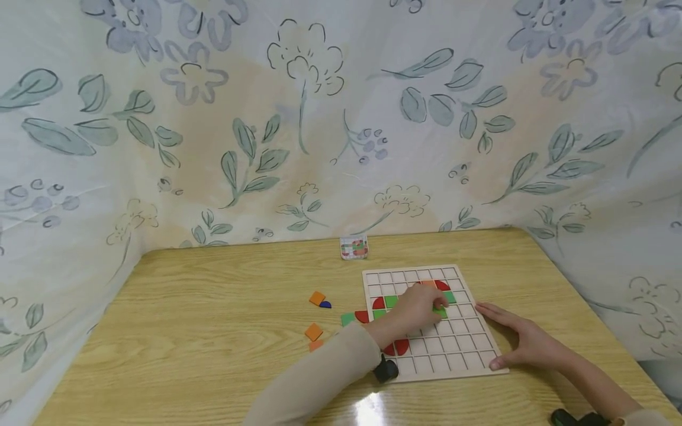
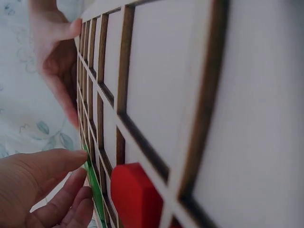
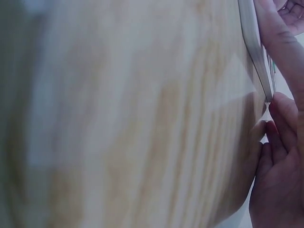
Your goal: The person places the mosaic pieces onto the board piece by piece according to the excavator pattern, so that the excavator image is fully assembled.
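A pale gridded wooden board lies on the table, with red, green and orange tiles set in some cells. My left hand reaches across it from the left. In the left wrist view its thumb and bent fingers are right at a green tile, the thumb apart from the fingers. A red curved tile sits in the near cells. At the board's right side is my right hand, its thumb on the lower right corner and extended fingers along the edge. The left forearm covers part of the board's left side.
Left of the board lie loose orange tiles, a dark blue rounded tile, and a green tile near a red one. A small patterned card stands at the table's back edge. Floral cloth hangs behind.
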A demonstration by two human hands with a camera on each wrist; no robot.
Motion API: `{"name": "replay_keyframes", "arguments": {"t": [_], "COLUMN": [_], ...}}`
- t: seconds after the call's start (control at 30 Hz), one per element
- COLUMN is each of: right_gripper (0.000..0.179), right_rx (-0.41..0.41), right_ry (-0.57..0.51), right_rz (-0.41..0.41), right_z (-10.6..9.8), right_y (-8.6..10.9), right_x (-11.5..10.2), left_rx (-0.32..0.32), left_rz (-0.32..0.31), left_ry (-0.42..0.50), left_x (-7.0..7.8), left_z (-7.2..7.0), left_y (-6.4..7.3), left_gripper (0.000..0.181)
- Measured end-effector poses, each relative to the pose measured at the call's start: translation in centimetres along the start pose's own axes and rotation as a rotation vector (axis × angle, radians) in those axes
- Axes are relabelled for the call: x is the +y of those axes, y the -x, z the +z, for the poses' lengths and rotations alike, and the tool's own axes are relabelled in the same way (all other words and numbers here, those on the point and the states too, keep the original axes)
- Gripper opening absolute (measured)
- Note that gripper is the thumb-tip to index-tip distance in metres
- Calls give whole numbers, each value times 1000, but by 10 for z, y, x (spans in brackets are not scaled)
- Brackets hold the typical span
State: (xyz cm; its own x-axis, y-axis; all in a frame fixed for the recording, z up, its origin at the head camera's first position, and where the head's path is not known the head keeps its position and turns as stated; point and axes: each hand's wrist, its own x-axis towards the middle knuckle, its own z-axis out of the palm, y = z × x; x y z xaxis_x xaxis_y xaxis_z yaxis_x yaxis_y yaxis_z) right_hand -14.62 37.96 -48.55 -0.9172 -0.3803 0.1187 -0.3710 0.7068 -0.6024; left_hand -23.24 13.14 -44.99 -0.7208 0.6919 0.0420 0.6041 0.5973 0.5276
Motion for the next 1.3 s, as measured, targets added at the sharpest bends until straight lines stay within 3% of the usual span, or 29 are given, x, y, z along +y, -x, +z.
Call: {"name": "replay_keyframes", "arguments": {"t": [0.23,0.33,0.47,0.63,0.8,0.97,1.3], "right_gripper": [96,96,96,96,97,97,97], "right_rx": [1,-4,3,9,10,11,22], "right_ry": [-7,0,13,19,37,44,54], "right_rz": [3,9,-14,-31,-9,-7,-14], "right_z": [-1,-1,-1,0,0,-2,0], "right_y": [0,0,0,0,1,-1,0], "right_x": [-2,-2,-1,1,0,-3,-3], "left_rx": [-25,-32,-60,-90,-94,-44,21], "left_rz": [31,66,65,45,44,28,-85], "left_ry": [14,34,114,213,244,234,228], "left_x": [-1,-4,-8,-20,-35,-53,-90], "left_z": [-4,-11,-25,-43,-65,-87,-101], "left_y": [0,4,12,28,48,72,108], "left_gripper": [19,18,20,22,27,26,21]}}
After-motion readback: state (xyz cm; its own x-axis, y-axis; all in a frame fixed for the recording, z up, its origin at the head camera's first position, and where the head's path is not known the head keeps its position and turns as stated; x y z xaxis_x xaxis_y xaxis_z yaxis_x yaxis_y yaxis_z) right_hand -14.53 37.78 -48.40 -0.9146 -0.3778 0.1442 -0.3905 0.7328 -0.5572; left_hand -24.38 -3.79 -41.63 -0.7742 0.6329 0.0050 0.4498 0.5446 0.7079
